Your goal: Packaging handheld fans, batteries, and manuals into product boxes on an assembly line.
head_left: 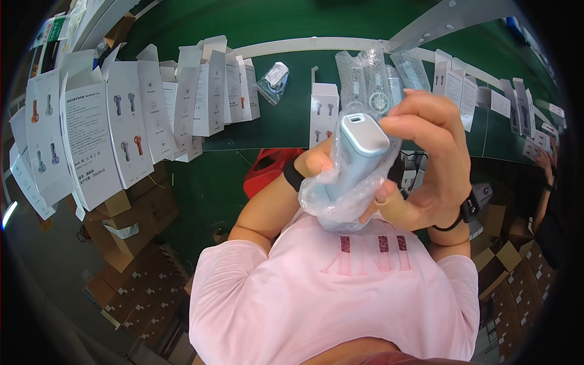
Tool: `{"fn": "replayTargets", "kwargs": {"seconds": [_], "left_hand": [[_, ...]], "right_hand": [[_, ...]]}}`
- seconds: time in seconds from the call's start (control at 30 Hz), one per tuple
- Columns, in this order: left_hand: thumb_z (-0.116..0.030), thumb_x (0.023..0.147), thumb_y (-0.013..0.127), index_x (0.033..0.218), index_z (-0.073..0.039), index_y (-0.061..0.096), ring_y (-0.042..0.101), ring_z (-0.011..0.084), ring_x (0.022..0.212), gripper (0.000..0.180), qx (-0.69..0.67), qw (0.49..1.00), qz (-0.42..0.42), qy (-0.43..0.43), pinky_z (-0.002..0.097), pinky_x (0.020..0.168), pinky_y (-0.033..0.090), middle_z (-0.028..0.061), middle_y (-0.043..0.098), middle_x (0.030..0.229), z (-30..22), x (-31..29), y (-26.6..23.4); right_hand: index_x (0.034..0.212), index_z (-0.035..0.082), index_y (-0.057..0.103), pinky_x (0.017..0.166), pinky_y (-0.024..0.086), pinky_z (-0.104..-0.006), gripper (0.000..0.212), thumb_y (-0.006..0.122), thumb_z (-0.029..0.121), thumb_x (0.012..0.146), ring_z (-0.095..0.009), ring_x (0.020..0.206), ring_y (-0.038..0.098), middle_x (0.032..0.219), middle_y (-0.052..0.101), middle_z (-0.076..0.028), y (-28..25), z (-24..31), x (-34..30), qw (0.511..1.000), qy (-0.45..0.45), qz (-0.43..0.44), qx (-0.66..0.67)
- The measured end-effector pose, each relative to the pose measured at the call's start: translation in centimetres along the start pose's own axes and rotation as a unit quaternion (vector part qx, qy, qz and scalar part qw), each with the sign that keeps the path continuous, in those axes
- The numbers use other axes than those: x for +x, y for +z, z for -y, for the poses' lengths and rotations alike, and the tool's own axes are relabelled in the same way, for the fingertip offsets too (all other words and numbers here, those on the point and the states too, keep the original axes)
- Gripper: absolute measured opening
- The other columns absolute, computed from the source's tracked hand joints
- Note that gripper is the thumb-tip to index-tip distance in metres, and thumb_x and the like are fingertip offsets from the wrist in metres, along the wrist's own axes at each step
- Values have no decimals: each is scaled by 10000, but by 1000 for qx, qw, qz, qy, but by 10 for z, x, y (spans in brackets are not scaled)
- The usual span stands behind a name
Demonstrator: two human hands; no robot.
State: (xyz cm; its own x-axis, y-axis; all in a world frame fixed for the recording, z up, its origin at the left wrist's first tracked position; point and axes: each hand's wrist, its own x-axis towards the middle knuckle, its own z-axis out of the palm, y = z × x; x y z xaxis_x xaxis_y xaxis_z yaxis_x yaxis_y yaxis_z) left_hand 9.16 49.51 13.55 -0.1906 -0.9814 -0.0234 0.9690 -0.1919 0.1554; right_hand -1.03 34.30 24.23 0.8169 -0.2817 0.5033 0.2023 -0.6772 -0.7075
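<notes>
Close in front of my chest is a light blue handheld fan (359,155), its silver end with a small port turned up. A bubble-wrap bag (331,207) is bunched round its lower part. My left hand (316,159) is closed round the fan and bag from the left, its fingers mostly hidden. My right hand (435,158) curls in from the right, fingertips at the fan's upper end and thumb against the bag. Just beyond lie several bubble-wrapped fans (369,76), one with its round grille showing.
Tall white printed boxes (91,137) with raised flaps line the table's left. One white box (324,112) stands ahead; others (453,85) stand right. A clear bag with a cable (274,82) lies on the green table (286,128). Another person's hand (544,159) shows far right.
</notes>
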Motion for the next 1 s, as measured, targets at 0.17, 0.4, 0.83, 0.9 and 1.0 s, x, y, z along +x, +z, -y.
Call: {"fn": "replayTargets", "kwargs": {"seconds": [0.17,0.4,0.83,0.9,1.0], "left_hand": [[-372,649,793,1312,-5,445,608,247,1031,834,152,987,48,16,351,862,500,142,588,1132,-9,14,-21],[-365,663,761,1238,-33,516,562,192,1063,707,156,987,39,4,319,887,456,83,577,1136,-10,22,0],[-406,613,753,1034,3,618,606,178,861,602,319,936,127,76,289,748,475,81,635,984,-18,27,12],[-408,621,753,1040,3,615,607,180,869,604,330,931,131,82,290,755,476,81,633,989,-18,25,9],[-409,636,765,1052,5,613,611,182,886,606,404,865,220,198,294,770,481,86,634,1000,-19,36,-6]], "right_hand": [[1020,2,638,786,472,-415,418,706,264,702,-274,857,553,972,559,-150,-2,-1,7,997,4,70,25],[1036,-20,647,691,480,-359,469,663,203,624,-294,836,565,978,563,-160,-6,2,12,986,54,133,81],[1201,87,580,966,419,-531,687,827,388,634,-324,1076,545,1205,534,-194,-24,10,-9,999,-7,44,21],[1097,149,638,948,428,-538,536,817,391,654,-305,1022,551,1127,540,-139,-24,23,-9,998,3,64,15],[960,188,680,946,437,-532,325,801,304,681,-301,992,552,1104,537,-110,-20,25,-5,994,-40,101,-18]]}}
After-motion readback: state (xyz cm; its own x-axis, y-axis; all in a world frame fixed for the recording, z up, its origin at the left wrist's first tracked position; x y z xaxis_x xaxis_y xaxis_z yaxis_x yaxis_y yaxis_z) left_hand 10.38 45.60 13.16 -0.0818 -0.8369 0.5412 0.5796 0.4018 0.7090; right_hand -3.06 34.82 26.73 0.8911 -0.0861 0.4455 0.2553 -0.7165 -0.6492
